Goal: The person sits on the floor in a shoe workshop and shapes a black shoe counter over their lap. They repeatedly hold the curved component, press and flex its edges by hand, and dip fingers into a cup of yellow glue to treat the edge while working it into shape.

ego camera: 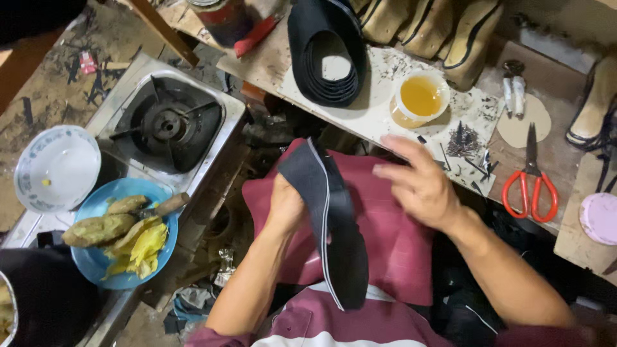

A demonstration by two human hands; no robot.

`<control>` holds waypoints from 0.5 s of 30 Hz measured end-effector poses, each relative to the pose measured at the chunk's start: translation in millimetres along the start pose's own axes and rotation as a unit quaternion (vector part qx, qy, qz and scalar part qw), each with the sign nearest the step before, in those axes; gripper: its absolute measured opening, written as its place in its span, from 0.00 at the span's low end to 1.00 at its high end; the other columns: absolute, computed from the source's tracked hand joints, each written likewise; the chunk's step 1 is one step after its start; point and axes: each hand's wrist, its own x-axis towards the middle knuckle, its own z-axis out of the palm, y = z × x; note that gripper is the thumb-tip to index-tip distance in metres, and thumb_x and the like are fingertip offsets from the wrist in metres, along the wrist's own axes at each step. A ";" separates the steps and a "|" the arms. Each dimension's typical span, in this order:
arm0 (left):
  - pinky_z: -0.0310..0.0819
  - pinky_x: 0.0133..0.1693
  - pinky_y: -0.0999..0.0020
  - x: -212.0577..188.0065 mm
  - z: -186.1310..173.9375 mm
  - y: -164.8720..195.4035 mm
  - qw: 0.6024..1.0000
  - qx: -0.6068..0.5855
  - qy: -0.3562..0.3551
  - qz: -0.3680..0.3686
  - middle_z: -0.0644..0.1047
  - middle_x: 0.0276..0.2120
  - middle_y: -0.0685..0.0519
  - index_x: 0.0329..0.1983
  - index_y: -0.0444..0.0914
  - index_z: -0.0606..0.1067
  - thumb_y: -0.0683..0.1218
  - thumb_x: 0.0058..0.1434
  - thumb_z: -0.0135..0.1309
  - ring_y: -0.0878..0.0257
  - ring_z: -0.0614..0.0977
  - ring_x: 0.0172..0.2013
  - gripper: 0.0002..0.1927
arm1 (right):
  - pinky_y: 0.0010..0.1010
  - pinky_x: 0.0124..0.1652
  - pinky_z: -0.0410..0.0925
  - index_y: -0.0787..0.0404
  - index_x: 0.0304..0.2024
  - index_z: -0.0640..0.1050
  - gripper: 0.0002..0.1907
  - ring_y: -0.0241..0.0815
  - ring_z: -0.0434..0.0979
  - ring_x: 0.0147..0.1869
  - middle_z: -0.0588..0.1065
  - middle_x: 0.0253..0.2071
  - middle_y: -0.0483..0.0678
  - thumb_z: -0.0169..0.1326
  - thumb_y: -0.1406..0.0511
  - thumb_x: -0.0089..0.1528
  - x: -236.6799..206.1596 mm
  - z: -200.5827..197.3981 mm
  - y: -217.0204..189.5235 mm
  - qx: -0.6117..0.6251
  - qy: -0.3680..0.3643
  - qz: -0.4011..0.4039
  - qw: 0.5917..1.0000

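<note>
Shoe sole: a long dark rubber shoe sole with a pale edge line stands on edge over the person's lap, its far tip pointing toward the workbench.
Left hand: the left hand is clenched around the sole's left side, fingers hidden behind it.
Right hand: the right hand hovers just right of the sole, fingers spread and loose, grasping nothing; whether a fingertip touches the sole I cannot tell.
Lap cloth: a maroon cloth lies under the sole.
Plate: left of the sole, a blue round plate carries peeled vegetables and a wooden-handled knife.
Stove: beyond the plate, well left of the sole, sits a steel single-burner gas stove.
Scissors: right of the sole, orange-handled scissors lie on the wooden workbench.
Nails: a heap of small dark nails sits beyond the right hand.
Glue bowl: farther off, a white bowl of amber liquid.
Stacked soles: beyond the sole's tip, a nested stack of black soles.
</note>
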 end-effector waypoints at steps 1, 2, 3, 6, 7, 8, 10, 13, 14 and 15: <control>0.77 0.43 0.68 -0.2 -1.9 4.0 0.999 0.037 0.013 0.029 0.81 0.42 0.52 0.52 0.35 0.76 0.42 0.71 0.49 0.64 0.81 0.40 0.10 | 0.41 0.72 0.64 0.60 0.49 0.83 0.17 0.57 0.69 0.74 0.70 0.68 0.54 0.56 0.75 0.58 3.8 -5.9 8.2 -0.026 0.017 0.035 0.999; 0.77 0.45 0.69 0.0 -3.4 7.4 0.995 0.073 0.026 0.058 0.81 0.43 0.53 0.54 0.35 0.76 0.41 0.70 0.50 0.65 0.81 0.42 0.11 | 0.41 0.72 0.63 0.59 0.50 0.83 0.16 0.58 0.68 0.74 0.69 0.69 0.54 0.57 0.72 0.59 9.4 -11.0 18.0 -0.057 0.021 0.069 0.996; 0.77 0.45 0.69 1.2 -4.4 9.8 0.997 0.048 0.036 0.043 0.81 0.43 0.53 0.53 0.37 0.76 0.41 0.69 0.50 0.65 0.81 0.42 0.12 | 0.42 0.72 0.62 0.59 0.52 0.83 0.16 0.58 0.68 0.74 0.69 0.70 0.54 0.59 0.69 0.61 16.8 -15.4 29.0 -0.087 0.026 0.102 0.991; 0.79 0.43 0.69 8.5 -9.7 12.8 0.997 -0.026 0.066 -0.005 0.81 0.41 0.54 0.52 0.39 0.75 0.42 0.66 0.50 0.64 0.82 0.40 0.12 | 0.46 0.73 0.58 0.62 0.56 0.82 0.23 0.62 0.61 0.77 0.64 0.74 0.58 0.64 0.63 0.60 39.9 -26.5 59.7 -0.184 0.053 0.124 0.974; 0.79 0.42 0.68 10.9 -12.0 11.9 0.995 -0.052 0.076 -0.025 0.81 0.39 0.53 0.51 0.38 0.76 0.43 0.67 0.50 0.63 0.82 0.39 0.11 | 0.48 0.73 0.56 0.63 0.58 0.81 0.26 0.64 0.59 0.78 0.61 0.76 0.61 0.65 0.61 0.59 44.8 -28.8 67.2 -0.217 0.063 0.117 0.967; 0.79 0.41 0.68 12.3 -14.8 10.8 0.992 -0.077 0.088 -0.045 0.80 0.38 0.53 0.50 0.37 0.76 0.44 0.68 0.50 0.62 0.82 0.38 0.11 | 0.51 0.68 0.55 0.64 0.56 0.82 0.29 0.67 0.56 0.77 0.61 0.75 0.62 0.68 0.58 0.55 47.2 -31.1 73.0 -0.232 0.038 0.130 0.963; 0.74 0.38 0.69 10.6 -20.7 8.4 0.998 -0.054 0.008 -0.037 0.79 0.40 0.53 0.52 0.36 0.75 0.42 0.74 0.54 0.62 0.80 0.38 0.07 | 0.58 0.59 0.52 0.65 0.52 0.83 0.35 0.72 0.52 0.73 0.59 0.72 0.65 0.73 0.52 0.47 49.5 -33.7 82.0 -0.258 -0.016 0.153 0.954; 0.78 0.36 0.62 3.0 -24.7 8.2 0.994 -0.074 -0.041 -0.061 0.80 0.36 0.50 0.48 0.34 0.75 0.43 0.71 0.55 0.58 0.81 0.34 0.08 | 0.53 0.64 0.54 0.63 0.47 0.85 0.27 0.71 0.55 0.75 0.62 0.72 0.65 0.71 0.54 0.52 44.8 -34.8 85.4 -0.254 0.021 0.114 0.960; 0.81 0.36 0.58 0.2 -22.8 8.1 0.992 -0.091 -0.044 -0.077 0.80 0.34 0.48 0.46 0.34 0.75 0.44 0.68 0.55 0.55 0.83 0.32 0.08 | 0.51 0.68 0.56 0.62 0.44 0.85 0.21 0.67 0.58 0.76 0.65 0.70 0.61 0.70 0.56 0.55 43.4 -34.0 83.7 -0.230 0.032 0.124 0.965; 0.81 0.36 0.57 -1.6 -19.5 8.1 0.991 -0.094 -0.029 -0.094 0.80 0.34 0.48 0.45 0.34 0.75 0.44 0.68 0.54 0.55 0.83 0.32 0.08 | 0.48 0.71 0.57 0.61 0.41 0.85 0.16 0.64 0.61 0.77 0.68 0.69 0.58 0.69 0.57 0.58 41.2 -31.9 79.8 -0.205 0.042 0.137 0.968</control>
